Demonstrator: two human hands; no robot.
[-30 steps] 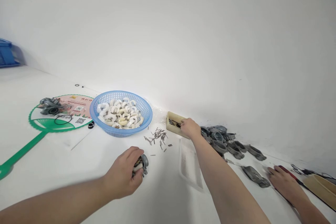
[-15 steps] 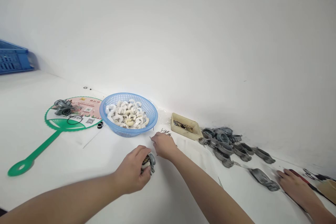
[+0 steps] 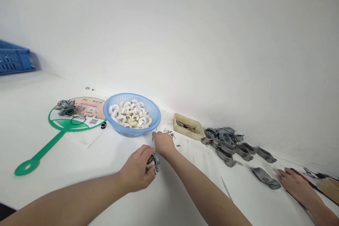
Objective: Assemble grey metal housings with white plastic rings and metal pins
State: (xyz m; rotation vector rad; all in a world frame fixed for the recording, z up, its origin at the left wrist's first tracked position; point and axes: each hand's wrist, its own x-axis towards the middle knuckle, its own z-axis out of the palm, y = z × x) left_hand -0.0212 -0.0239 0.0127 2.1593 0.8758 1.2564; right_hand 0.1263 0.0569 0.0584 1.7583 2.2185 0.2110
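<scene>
My left hand (image 3: 138,170) is wrapped round a small grey metal housing (image 3: 156,164), which has a pale ring-shaped part in it; fingers hide much of both. Just beyond it, my right hand (image 3: 164,144) is closed in a pinch, with a thin dark metal pin (image 3: 153,139) showing at the fingertips. Several loose pins (image 3: 169,134) lie on the white table beside that hand. Behind the hands stands a blue plastic basket (image 3: 112,127) holding many white and cream curved pieces (image 3: 132,114).
A cream tray (image 3: 192,132) with small parts sits right of the basket. Grey metal housings (image 3: 225,146) are heaped farther right, near another person's hand (image 3: 298,187). At left lie a green-handled fan (image 3: 47,144) bearing a metal part (image 3: 66,107), and a blue crate (image 3: 16,58).
The view has shifted slightly. The pin at my right fingertips has gone from slanted to nearly upright. My left hand keeps its hold on the housing.
</scene>
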